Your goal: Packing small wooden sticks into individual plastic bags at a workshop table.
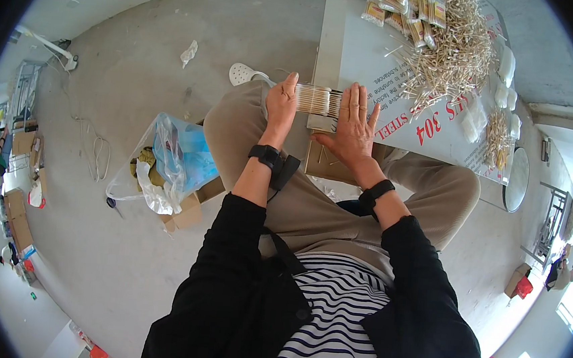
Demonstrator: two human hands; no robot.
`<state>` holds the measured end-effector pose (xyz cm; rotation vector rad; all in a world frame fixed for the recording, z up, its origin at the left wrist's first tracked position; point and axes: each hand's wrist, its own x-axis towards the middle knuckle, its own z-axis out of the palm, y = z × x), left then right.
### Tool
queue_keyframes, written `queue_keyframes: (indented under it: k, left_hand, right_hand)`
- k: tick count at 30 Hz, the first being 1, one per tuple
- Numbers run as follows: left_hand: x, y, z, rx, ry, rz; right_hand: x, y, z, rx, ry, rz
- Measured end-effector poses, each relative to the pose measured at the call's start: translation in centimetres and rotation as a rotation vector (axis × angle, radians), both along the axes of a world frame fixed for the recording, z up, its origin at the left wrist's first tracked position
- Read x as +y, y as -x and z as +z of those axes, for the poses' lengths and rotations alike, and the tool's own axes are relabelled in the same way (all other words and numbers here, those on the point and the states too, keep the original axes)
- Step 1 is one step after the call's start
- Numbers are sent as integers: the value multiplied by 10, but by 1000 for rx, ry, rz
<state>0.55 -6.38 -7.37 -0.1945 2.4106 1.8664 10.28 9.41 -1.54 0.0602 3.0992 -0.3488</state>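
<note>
The left hand (281,104) stands thumb up at one end of the swabs (315,101), its grip unclear; the right hand (354,124) lies flat, fingers extended, at the other. Just beyond runs the board (370,58)'s left edge, with floor (148,54) stretching leftward.

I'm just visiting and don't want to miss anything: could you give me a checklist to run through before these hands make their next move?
1. Left hand at the left end of the row of cotton swabs: ok.
2. Right hand at the right end, fingers straight: ok.
3. Held swabs lying side by side: ok.
4. Loose swab pile kept tidy on the grey panel: not ok, swabs stray at its edge.
5. Swab packets fully sealed: cannot tell, too small.
</note>
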Motion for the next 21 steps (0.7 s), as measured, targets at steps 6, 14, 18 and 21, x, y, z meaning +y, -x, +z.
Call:
queue_keyframes:
  k: [6,14,18,21]
  left_hand:
    - [-1,0,0,11,-3,-3]
    - [6,-2,5,-11,-96,16]
    - [0,-1,2,-12,-90,16]
    - [0,-2,4,-2,-46,14]
  right_hand:
    - [-10,3,0,-16,0,-2]
    - [-22,7,2,-6,37,16]
    - [-15,8,5,-30,6,52]
    - [-3,2,6,-35,-37,88]
